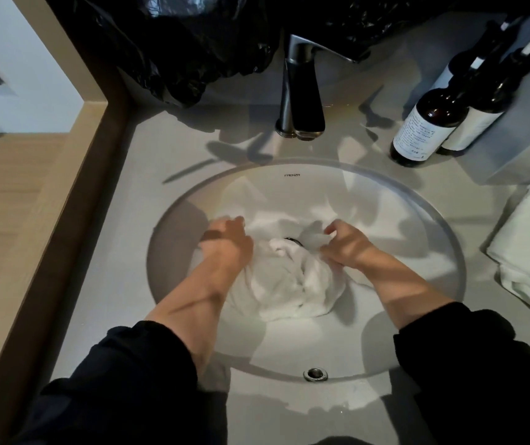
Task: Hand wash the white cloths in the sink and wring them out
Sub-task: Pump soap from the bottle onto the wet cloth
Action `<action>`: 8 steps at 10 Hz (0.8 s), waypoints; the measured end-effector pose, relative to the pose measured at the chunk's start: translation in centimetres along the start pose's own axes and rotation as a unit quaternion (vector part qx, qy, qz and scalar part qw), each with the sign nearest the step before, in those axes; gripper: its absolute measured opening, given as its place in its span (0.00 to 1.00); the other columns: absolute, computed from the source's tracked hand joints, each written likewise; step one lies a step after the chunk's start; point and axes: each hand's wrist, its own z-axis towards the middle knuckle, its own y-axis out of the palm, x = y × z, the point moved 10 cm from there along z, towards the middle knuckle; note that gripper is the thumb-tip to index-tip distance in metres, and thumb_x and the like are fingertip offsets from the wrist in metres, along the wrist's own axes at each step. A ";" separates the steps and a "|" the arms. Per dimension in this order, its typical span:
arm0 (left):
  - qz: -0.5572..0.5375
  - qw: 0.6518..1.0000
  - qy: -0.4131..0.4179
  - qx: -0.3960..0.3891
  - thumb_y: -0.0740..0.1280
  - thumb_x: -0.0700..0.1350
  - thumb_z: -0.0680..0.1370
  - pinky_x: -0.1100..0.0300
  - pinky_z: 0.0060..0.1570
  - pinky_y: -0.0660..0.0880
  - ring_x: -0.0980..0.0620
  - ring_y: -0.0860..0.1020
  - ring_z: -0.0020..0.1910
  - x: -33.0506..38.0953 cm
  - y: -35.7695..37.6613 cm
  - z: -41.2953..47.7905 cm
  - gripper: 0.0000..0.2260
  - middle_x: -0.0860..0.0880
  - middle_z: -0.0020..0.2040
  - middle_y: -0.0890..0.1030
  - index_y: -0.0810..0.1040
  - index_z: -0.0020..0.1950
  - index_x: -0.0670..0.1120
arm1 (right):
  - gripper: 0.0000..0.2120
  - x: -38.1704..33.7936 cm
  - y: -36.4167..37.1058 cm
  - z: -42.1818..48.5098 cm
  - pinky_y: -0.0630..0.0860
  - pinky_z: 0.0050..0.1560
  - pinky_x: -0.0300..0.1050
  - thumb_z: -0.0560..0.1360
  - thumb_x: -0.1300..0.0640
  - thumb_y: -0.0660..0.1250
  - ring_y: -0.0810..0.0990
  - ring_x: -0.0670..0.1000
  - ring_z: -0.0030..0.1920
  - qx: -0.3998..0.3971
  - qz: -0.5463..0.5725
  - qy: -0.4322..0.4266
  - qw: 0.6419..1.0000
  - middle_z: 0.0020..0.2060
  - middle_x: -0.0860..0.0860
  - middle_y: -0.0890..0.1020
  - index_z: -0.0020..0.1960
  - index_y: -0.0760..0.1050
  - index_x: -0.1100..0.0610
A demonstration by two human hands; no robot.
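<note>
A bunched white cloth (289, 284) lies between the two hands and bulges toward the wrists, in the bottom of the oval white sink (417, 207). The left hand (225, 242) curls its fingers over the cloth's left edge. The right hand (345, 244) pinches a fold of its right edge. Whether the cloth is wet is hard to judge in this dim light. The dark drain (293, 240) peeks out between the knuckles. The cloth looks soft and wrinkled, the basin smooth and glossy. Beyond the hands stands a dark metal tap (302, 91). Past the right hand are two brown labelled bottles (424, 130) and, to its right, folded white cloths (527, 248) on the counter.
</note>
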 end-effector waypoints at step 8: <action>-0.643 0.732 -0.137 -0.177 0.56 0.61 0.80 0.65 0.43 0.72 0.45 0.73 0.67 4.8 3.8 -1.1 0.25 0.47 0.67 0.74 0.70 0.70 0.46 | 0.10 -9.5 -2.9 -7.4 0.66 0.39 0.43 0.78 0.45 0.59 0.74 0.50 0.37 0.278 -0.002 -0.214 0.936 0.37 0.45 0.77 0.50 0.74 0.51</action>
